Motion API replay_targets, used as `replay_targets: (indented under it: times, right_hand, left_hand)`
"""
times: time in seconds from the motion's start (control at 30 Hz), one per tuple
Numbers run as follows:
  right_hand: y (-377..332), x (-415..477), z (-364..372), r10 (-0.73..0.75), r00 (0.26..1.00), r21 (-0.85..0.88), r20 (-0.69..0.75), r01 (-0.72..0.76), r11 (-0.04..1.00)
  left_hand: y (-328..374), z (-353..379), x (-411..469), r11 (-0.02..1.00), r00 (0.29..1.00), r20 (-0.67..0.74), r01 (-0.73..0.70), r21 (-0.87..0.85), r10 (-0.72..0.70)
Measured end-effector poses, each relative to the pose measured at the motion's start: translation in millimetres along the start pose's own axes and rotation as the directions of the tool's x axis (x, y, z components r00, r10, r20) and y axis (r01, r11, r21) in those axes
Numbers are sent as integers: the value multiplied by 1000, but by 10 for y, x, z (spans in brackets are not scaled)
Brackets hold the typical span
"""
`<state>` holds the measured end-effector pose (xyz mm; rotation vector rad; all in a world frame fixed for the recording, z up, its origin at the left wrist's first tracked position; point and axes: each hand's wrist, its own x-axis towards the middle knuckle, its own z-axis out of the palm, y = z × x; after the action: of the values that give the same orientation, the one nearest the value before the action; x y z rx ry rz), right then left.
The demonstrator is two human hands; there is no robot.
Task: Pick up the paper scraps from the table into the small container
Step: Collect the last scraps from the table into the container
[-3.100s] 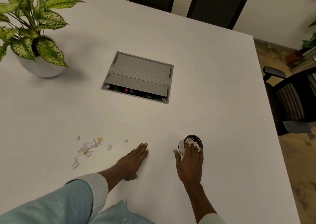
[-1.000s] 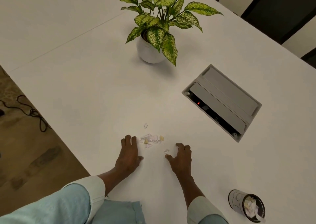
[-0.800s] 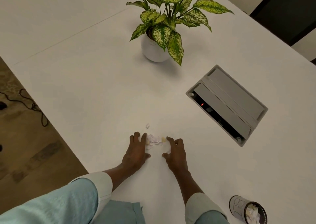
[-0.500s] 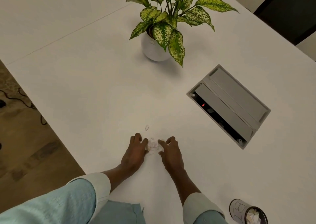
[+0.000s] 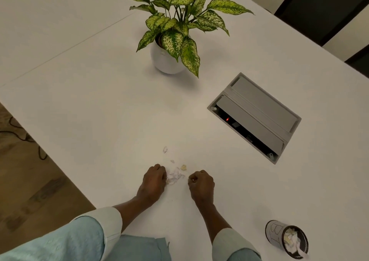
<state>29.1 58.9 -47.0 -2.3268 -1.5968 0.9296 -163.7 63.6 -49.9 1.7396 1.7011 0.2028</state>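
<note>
Plant (image 5: 179, 21): far centre, upright, broad green leaves speckled pale. It stands in a round white pot (image 5: 165, 61), and a few leaves hang over the pot's right side.

Socket box (image 5: 257, 109): grey, rectangular, to the right of the pot and nearer, sunk flush and lying at an angle. A dark slot is open along its near edge, with a red light (image 5: 227, 119) lit inside.

Floor (image 5: 30, 181): brown, on the left. A dark cable (image 5: 42, 154) lies looped on it.

Far right: dark upright shapes (image 5: 319, 5) against a pale wall (image 5: 343, 31), too cropped to identify.
</note>
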Motion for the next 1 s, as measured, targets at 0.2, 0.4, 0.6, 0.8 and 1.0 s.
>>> replay_targets:
  times: [0.2,0.4,0.6,0.8,1.0]
  right_hand:
    - [164,-288,-141,127,988,213,-91,-105,971]
    - [505,-762,-421,264,943,389,-202,-170,906]
    - [978,-1283,-855,411,849,530,-331,-193,825]
    - [1507,-1667,-1370,588,681,636,-436,-230,737]
    - [2041,-1835,-1788,668,557,686,-494,-223,693]
  left_hand:
    - [94,-13,-198,986,992,-118,19,-166,-39]
    - [591,53,-399,957,992,-124,-69,-283,35]
    - [1376,359,-600,916,975,-6,-210,-343,221]
    - [2312,764,-767,865,893,126,-371,-338,432]
    - [3141,1181,-861,820,804,215,-482,-309,554]
